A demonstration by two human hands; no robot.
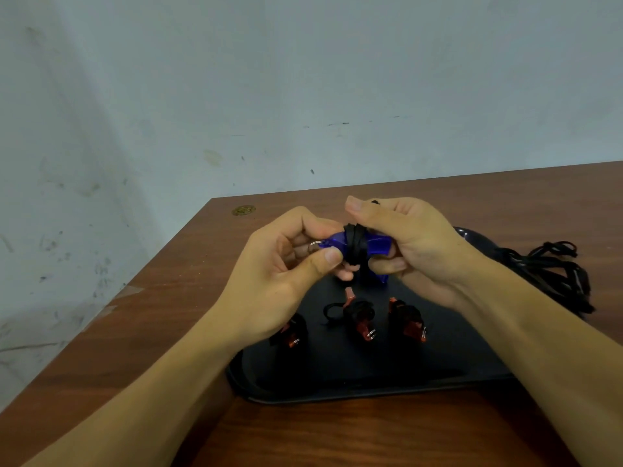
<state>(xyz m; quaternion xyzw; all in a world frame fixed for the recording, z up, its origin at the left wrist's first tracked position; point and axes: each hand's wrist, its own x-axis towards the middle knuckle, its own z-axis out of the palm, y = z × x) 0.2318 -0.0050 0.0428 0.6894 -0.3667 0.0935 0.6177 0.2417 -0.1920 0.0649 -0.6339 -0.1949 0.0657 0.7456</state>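
A translucent blue plastic piece [376,245] with a small metal ring at its left end is held above a black tray [337,382]. Black cord [356,246] is wound around its middle. My left hand [286,271] pinches the ringed left end between thumb and fingers. My right hand [411,237] grips the right end, its thumb lying over the top of the cord wraps. Three red pieces wrapped in black cord lie on the tray: one [291,332] partly behind my left wrist, one [360,318] in the middle, one [409,320] at the right.
The tray lies on a brown wooden table [151,332] whose left and far edges meet a pale scuffed wall. A pile of loose black cords [553,267] lies right of the tray. A small brass disc [243,210] sits near the table's far corner.
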